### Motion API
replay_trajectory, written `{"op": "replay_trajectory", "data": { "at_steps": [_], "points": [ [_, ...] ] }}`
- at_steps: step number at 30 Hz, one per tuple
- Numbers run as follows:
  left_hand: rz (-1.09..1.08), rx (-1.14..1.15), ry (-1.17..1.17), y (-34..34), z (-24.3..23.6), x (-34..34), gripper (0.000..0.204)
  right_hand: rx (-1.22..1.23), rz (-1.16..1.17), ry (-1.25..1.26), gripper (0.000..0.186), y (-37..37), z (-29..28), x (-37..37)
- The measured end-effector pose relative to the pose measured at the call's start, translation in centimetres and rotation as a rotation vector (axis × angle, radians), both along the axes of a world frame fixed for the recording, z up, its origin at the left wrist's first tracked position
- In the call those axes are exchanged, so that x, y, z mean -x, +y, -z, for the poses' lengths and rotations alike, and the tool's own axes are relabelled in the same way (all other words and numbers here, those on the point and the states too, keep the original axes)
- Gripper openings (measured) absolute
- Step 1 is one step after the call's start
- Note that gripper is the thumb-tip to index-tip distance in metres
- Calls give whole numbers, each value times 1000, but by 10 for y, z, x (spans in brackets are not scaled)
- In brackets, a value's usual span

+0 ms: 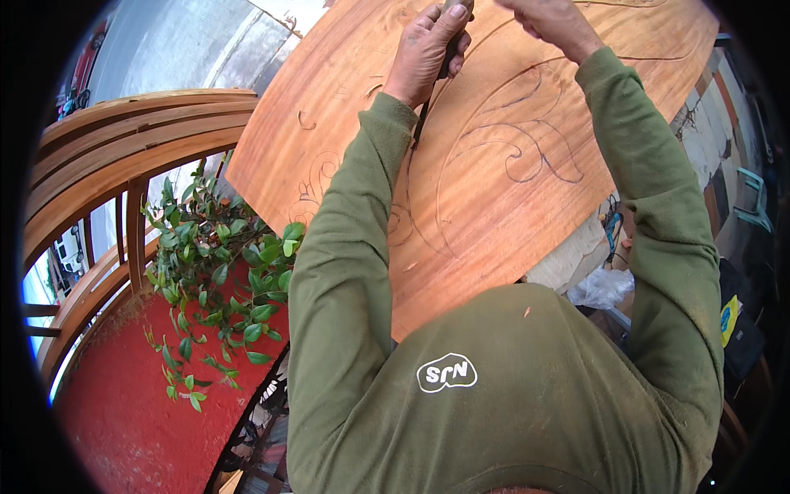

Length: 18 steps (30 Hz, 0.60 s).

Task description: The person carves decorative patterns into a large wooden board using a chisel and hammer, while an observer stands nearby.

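Observation:
A carving chisel (449, 62) with a dark handle is gripped in my left hand (421, 51), fingers wrapped round it and thumb near its top end. Its narrow blade slants down toward my body against a broad reddish-brown wooden panel (485, 222). Curling scrollwork (527, 156) is drawn in dark lines on the panel, with some grooves cut along it. At the top edge my right hand (553, 23) is raised to the right of the chisel, its fingers curled. The frame cuts it off, so whatever it holds is hidden.
Curled wood shavings (307, 122) lie on the panel. To the left are a leafy green plant (222, 272), a curved wooden railing (136, 152) and a red surface (156, 412). A clear plastic bag (602, 288) rests beyond the panel's right edge.

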<state>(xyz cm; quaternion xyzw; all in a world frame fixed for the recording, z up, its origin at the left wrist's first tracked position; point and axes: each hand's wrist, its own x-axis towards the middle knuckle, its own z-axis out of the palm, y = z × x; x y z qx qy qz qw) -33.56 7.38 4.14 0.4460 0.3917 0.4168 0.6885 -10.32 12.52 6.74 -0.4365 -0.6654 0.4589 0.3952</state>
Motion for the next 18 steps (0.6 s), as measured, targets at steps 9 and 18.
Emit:
{"op": "replay_trajectory", "data": {
  "at_steps": [9,18],
  "points": [
    [-3,-15,-37,-4,-3,1,38,8,473,299,78,34,-59,-31],
    [-32,-41,4,-13,-7,13,36,82,-89,-39,74,16,-19,-23]
  ]
}}
